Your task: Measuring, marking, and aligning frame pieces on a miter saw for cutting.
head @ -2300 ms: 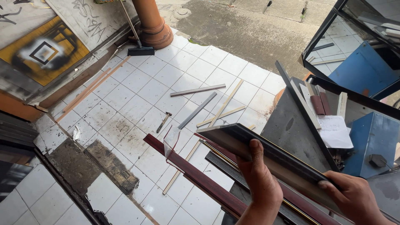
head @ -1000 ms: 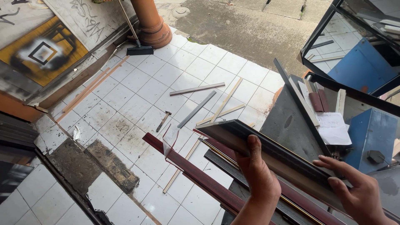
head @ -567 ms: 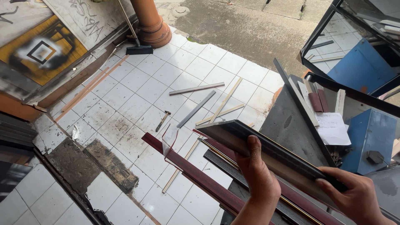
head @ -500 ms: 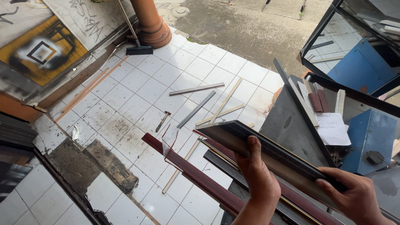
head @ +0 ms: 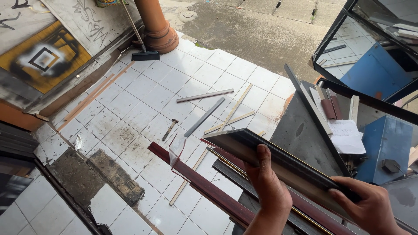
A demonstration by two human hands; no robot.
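A long dark frame moulding (head: 278, 163) with a pale tan inner face lies slanted across the lower right of the view, its near end raised over the tiled floor (head: 143, 100) and its far end running down toward the right edge. The left hand (head: 270, 187) comes up from the bottom edge with the forearm almost vertical; its thumb is laid on the top edge of the moulding and the rest of the hand wraps the underside, so it is closed around the piece near its middle. The right hand (head: 370, 209) enters from the lower right, knuckles up, fingers curled over the moulding's dark upper edge further along, also clasped on it.

Just beneath the held piece a dark red moulding (head: 196, 180) and more dark strips lie stacked at the same slant. On the tiles beyond sit a small hammer (head: 169, 129), a grey metal bar (head: 204, 116) and several pale wooden strips (head: 235, 109), loosely scattered. To the right stand a grey work surface (head: 305, 135) with paper on it and a blue metal box (head: 385, 146). Far off, a broom head (head: 145, 55) rests beside a terracotta column base (head: 159, 37)
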